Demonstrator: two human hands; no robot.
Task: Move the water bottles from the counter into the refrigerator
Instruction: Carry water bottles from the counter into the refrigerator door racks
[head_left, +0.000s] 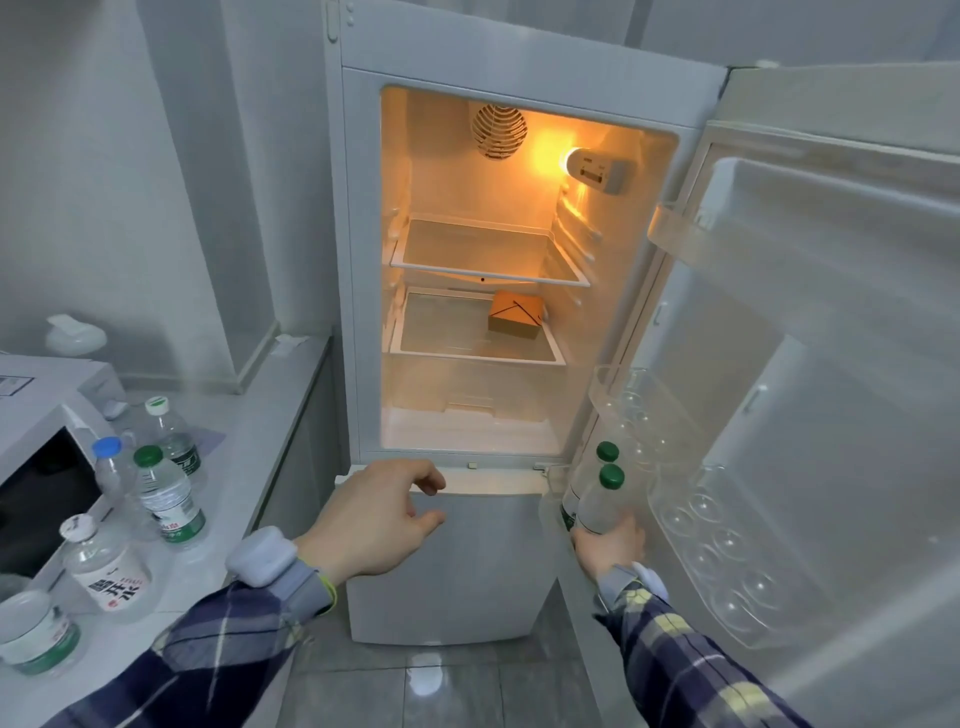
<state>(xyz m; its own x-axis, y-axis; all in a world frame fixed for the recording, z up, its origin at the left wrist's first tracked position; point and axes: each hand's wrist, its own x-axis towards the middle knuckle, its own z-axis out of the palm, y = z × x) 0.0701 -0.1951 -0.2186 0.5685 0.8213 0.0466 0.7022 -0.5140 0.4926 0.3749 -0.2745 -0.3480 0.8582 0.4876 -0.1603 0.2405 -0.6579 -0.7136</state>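
Right hand (610, 545): grips two green-capped bottles (597, 506) beside refrigerator door (831, 364). Left hand (379, 514): empty, fingers loosely curled. Counter (249, 441): five bottles (166, 493).

Your stock, water bottles: 2 clear w/ green caps (611, 475), upright, side by side at the refrigerator (524, 244) door edge. Fridge: white, door wide open, lit inside. On your counter (244, 457) at left: green-cap bottle (165, 496), white-cap green-label (171, 434), blue-cap (111, 467), white-cap red-print (106, 564), plus one partly cut off at bottom left (36, 631). All upright.
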